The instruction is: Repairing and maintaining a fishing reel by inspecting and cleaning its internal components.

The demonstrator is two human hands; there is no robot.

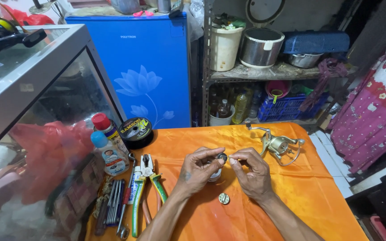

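My left hand [198,169] and my right hand [251,172] meet over an orange cloth [304,196], pinching a small dark round part [222,156] between their fingertips. Just under the left fingers sits a small pale cylindrical piece [216,175], partly hidden. A small round screw-like disc [224,198] lies on the cloth below my hands. A gold fishing reel body [279,145] with its bail wire rests to the right of my right hand.
Pliers with green-yellow handles [150,187], several thin tools [115,207], two small bottles [108,143] and a spool of fishing line [136,130] lie at the left. A glass case [32,134] stands at far left, a blue fridge [144,67] and shelves [264,73] behind.
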